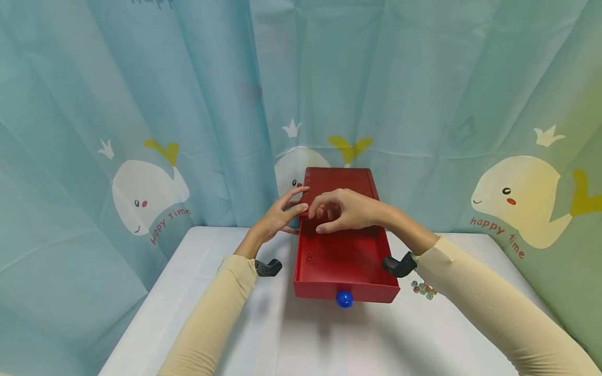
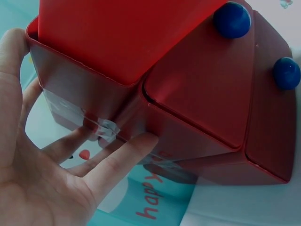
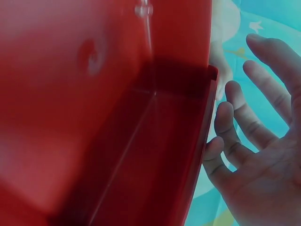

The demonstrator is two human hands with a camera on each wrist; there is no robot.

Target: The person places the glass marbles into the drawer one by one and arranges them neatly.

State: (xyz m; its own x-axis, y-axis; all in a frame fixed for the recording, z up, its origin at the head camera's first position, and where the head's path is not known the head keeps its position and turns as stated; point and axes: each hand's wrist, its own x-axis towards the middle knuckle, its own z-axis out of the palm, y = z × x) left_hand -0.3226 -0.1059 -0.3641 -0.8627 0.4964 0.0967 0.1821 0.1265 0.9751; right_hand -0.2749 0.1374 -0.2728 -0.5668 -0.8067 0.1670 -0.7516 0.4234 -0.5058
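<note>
A red drawer cabinet (image 1: 336, 180) stands on the table, its top drawer (image 1: 345, 258) pulled out toward me with a blue knob (image 1: 345, 299) on the front. At the cabinet's left side is my left hand (image 1: 277, 215), fingers spread; in the left wrist view a fingertip (image 2: 149, 140) touches the red side wall. Over the back of the drawer hovers my right hand (image 1: 350, 210), fingers loosely bent, thumb apart, nothing visible between them. The right wrist view shows the drawer's bare inner wall (image 3: 181, 37) beside those fingers.
Several small round coloured pieces (image 1: 424, 289) lie on the white table (image 1: 226, 334), right of the drawer. In the left wrist view, closed drawers show blue knobs (image 2: 286, 73). A whale-print curtain (image 1: 211, 104) hangs behind the cabinet.
</note>
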